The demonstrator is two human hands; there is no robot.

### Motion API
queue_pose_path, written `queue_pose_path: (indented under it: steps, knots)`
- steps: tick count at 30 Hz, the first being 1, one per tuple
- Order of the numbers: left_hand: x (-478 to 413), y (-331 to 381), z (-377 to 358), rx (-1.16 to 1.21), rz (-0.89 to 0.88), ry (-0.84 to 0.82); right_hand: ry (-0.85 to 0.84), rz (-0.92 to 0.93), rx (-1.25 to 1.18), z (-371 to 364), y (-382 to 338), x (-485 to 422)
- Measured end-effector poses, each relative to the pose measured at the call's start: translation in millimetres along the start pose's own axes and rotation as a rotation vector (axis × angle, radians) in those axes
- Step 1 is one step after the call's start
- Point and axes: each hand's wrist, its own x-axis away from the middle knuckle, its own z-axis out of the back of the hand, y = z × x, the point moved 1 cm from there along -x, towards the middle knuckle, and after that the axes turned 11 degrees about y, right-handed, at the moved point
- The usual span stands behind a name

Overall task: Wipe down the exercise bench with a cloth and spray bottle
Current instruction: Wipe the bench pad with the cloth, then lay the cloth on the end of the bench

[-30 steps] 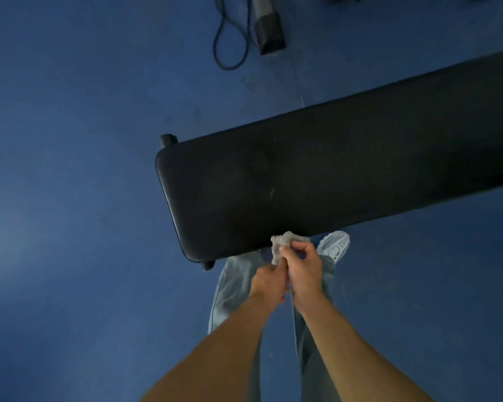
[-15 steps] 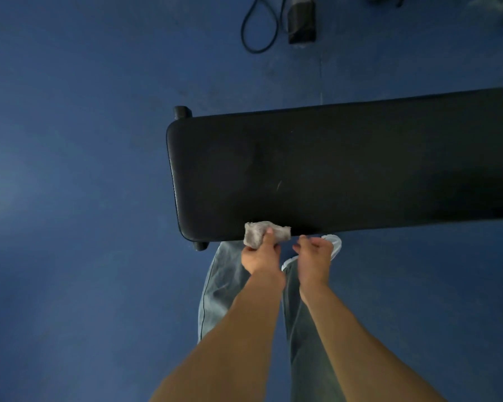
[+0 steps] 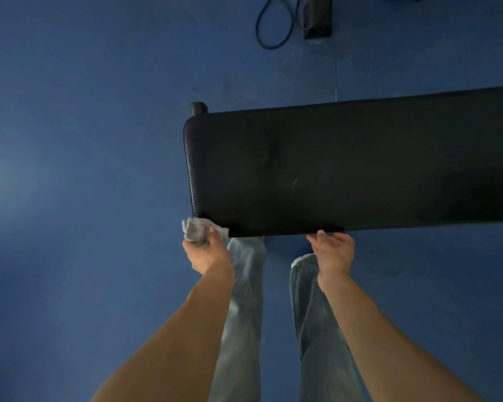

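Observation:
A black padded exercise bench (image 3: 346, 169) runs from the middle of the view off the right edge. My left hand (image 3: 205, 250) grips a bunched grey cloth (image 3: 196, 229) at the bench's near left corner, the cloth touching the pad's edge. My right hand (image 3: 333, 250) is at the near edge of the bench further right, fingers loosely extended and touching the pad's rim, holding nothing. No spray bottle is in view.
Blue floor (image 3: 84, 169) surrounds the bench. A black cable loop (image 3: 273, 24) and a dark box-like object (image 3: 317, 18) lie on the floor beyond the bench. A bench foot (image 3: 198, 108) sticks out at the far left corner. My jeans-clad legs (image 3: 244, 300) stand below the bench.
My hands have parted: the left took the cloth alone to the bench's near left corner, and the right let go and moved right along the near edge.

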Motion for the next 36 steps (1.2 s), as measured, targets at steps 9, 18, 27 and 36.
queue_pose_path:
  steps: [9, 18, 27, 36]
  knots:
    - [-28, 81, -17, -0.147, -0.528, -0.141, -0.046, 0.045, 0.016, 8, -4, -4]
    - [19, 119, -34, -0.207, -0.900, -0.317, -0.120, 0.152, 0.209, 38, -27, -8]
    - [223, 85, -32, -0.209, -0.506, -1.392, -0.351, 0.387, -0.122, 93, -137, 13]
    - [372, 88, -33, -0.310, -0.453, -1.451, -0.246, 0.697, -0.239, 230, -228, -4]
